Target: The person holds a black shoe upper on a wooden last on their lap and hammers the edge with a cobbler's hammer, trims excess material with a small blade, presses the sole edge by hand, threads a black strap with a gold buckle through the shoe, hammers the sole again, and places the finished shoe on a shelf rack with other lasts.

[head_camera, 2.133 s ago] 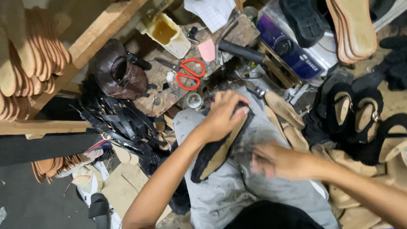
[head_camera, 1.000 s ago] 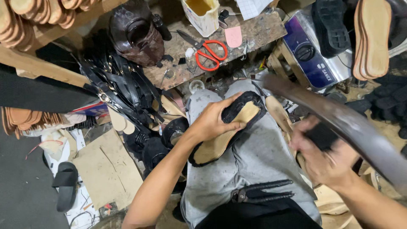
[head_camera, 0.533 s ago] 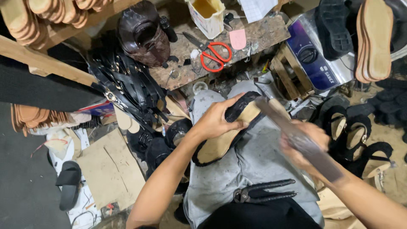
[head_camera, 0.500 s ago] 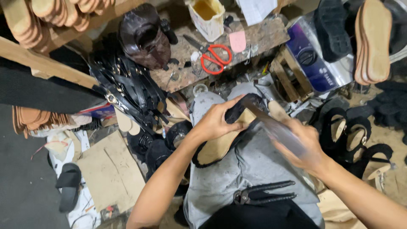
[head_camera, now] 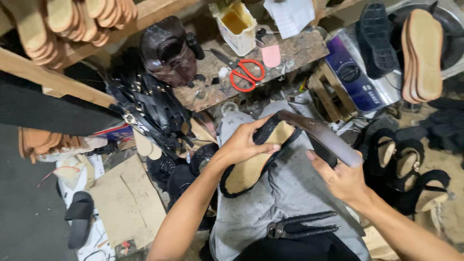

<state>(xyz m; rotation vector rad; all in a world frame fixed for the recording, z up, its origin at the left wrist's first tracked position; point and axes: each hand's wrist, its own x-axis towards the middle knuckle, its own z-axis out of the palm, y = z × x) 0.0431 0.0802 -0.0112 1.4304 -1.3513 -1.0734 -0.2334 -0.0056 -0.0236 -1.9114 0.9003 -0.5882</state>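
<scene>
From my head camera I look down on a cluttered wooden worktop (head_camera: 295, 50) with shelves of tan insoles (head_camera: 72, 19) at upper left and a bare concrete floor (head_camera: 29, 217) at lower left. On the worktop lie one pair of red-handled scissors (head_camera: 244, 75), one pink scrap (head_camera: 270, 55) and one open white tub of yellowish glue (head_camera: 237, 21). One pair of black pliers (head_camera: 299, 227) rests on my lap. My left hand (head_camera: 244, 145) curls around one sandal sole (head_camera: 256, 154) on my grey trousers, thumb and fingers pressing its black rim. My right hand (head_camera: 343, 179) is closed on one long dark strap (head_camera: 319, 135), whose far end touches the sole's toe. Several finished black sandals (head_camera: 406, 174) sit on the floor at right.
</scene>
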